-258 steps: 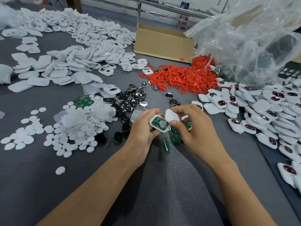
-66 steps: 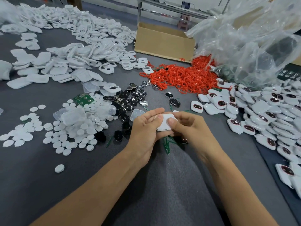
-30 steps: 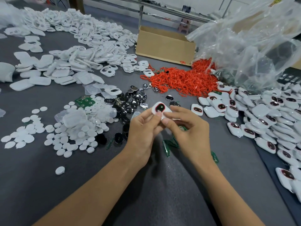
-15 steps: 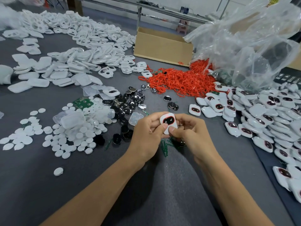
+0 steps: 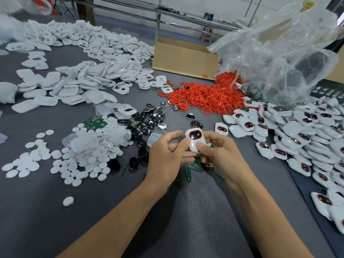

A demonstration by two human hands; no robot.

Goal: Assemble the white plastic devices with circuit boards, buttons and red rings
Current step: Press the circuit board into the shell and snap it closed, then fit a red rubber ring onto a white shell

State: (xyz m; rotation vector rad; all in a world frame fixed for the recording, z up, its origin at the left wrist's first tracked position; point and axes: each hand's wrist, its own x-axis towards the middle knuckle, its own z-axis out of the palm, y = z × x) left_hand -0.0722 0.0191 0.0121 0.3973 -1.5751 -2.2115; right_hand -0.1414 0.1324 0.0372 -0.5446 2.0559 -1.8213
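A closed white device [image 5: 195, 139] with a black button ringed in red stands upright between my hands, above the grey mat. My right hand [image 5: 219, 155] grips its lower right side, thumb on the front. My left hand [image 5: 167, 155] pinches its lower left edge with thumb and fingertips, while the index finger is lifted off. Under my hands lie green circuit boards [image 5: 189, 169]. Black buttons [image 5: 149, 123] are scattered just beyond, and a heap of red rings [image 5: 204, 97] lies farther back.
Finished devices [image 5: 297, 131] are piled at the right. White shells [image 5: 83, 71] cover the far left, white round discs [image 5: 74, 161] the near left. A cardboard box [image 5: 184, 58] and a clear plastic bag [image 5: 279, 53] stand at the back. Clear small cases [image 5: 81, 140] sit among the discs.
The open shell with its circuit board was closed with a white cover, then turned button side up. In the last half second the device rose slightly and my left index finger lifted off.
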